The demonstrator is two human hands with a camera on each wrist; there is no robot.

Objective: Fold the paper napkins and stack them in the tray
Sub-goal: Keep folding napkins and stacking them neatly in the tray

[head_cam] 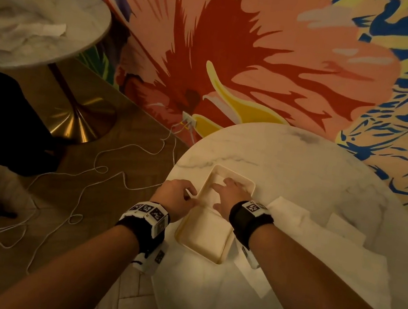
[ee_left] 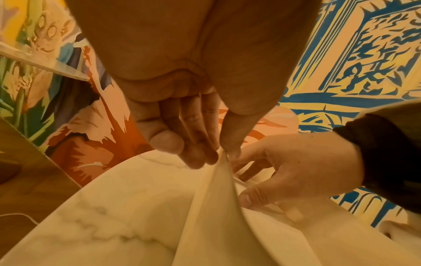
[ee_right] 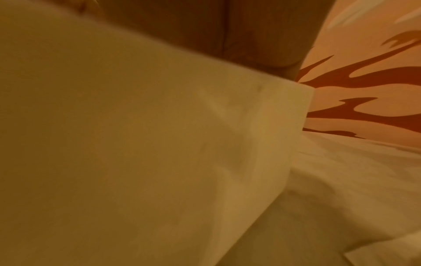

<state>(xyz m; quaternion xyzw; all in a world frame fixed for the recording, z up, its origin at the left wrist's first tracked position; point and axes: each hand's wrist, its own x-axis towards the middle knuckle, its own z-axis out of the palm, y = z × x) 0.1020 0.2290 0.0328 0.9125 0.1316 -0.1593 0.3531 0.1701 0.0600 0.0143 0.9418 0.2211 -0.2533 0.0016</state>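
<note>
The wall (head_cam: pixel 265 57) is the biggest thing here, far past both hands. It has a huge pink and red flower painted on it, with blue and yellow shapes beside that.

Under both hands is the round white marble tabletop (head_cam: pixel 300 174).

A second round table (head_cam: pixel 59 13) stands well off to the left of the left hand, with crumpled white paper on top. White cords (head_cam: pixel 105 171) lie in loops on the wooden floor (head_cam: pixel 126 137), also left of the left hand.

Loose paper napkins (head_cam: pixel 299 232) lie flat on the tabletop, to the right of the right hand and under that arm.

The tray (head_cam: pixel 209 255) is pale and cream, and it looks like it has two parts. One part sits under and between the wrists. The other part lies under the right hand.

The right hand (head_cam: pixel 231 193) is flat with its fingers spread, and it presses down inside the far part of the tray. The right wrist view shows only blurry cream paper up close, so I cannot tell what lies under the palm.

The left hand (head_cam: pixel 177 195) is just left of the right hand, at the tray's left edge. Its grip is tight: thumb and fingertips (ee_left: pixel 200 158) pinch a thin cream edge (ee_left: pixel 222 172) and lift it into a ridge. I cannot tell whether that edge is a napkin or part of the tray.
</note>
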